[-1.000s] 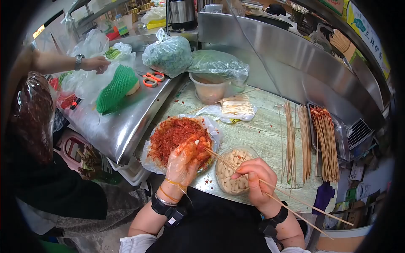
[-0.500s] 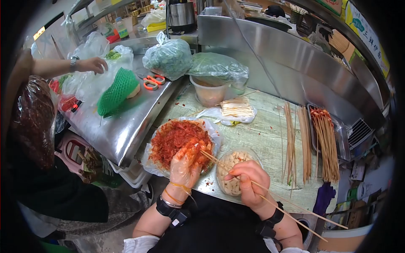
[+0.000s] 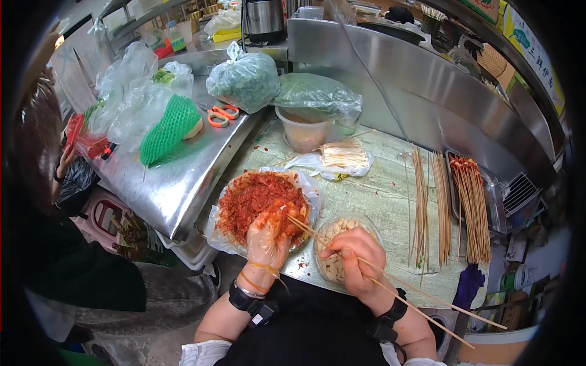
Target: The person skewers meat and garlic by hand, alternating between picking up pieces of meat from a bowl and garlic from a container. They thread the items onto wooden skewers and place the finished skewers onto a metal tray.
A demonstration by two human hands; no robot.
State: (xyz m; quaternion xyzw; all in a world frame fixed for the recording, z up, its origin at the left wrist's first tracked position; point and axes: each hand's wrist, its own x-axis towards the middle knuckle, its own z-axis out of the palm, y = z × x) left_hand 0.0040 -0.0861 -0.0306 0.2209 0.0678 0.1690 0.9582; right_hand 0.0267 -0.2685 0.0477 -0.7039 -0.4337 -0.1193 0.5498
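My left hand (image 3: 268,235), in a clear plastic glove smeared red, is closed over the near edge of a bowl of red, sauce-coated food (image 3: 262,194). Red-coated pieces show at its fingers; their exact kind is hard to tell. Two long bamboo skewers (image 3: 421,297) are gripped in my bare right hand (image 3: 357,259), their tips meeting the left fingers and their long ends slanting down to the right. Under the right hand stands a clear tub of pale, cut pieces (image 3: 334,266), partly covered by that hand.
Loose skewers (image 3: 441,207) lie in rows at the right, beside a metal tray (image 3: 497,207) with loaded skewers (image 3: 473,210). Behind sit a bundle of short sticks (image 3: 346,154) and a plastic tub (image 3: 303,134). Orange scissors (image 3: 221,116) lie on the steel counter (image 3: 183,189). Another person stands at left.
The other person's arm has withdrawn from over the bags at left, and a hand now shows lower by the counter edge. My hands and the skewers have barely shifted.
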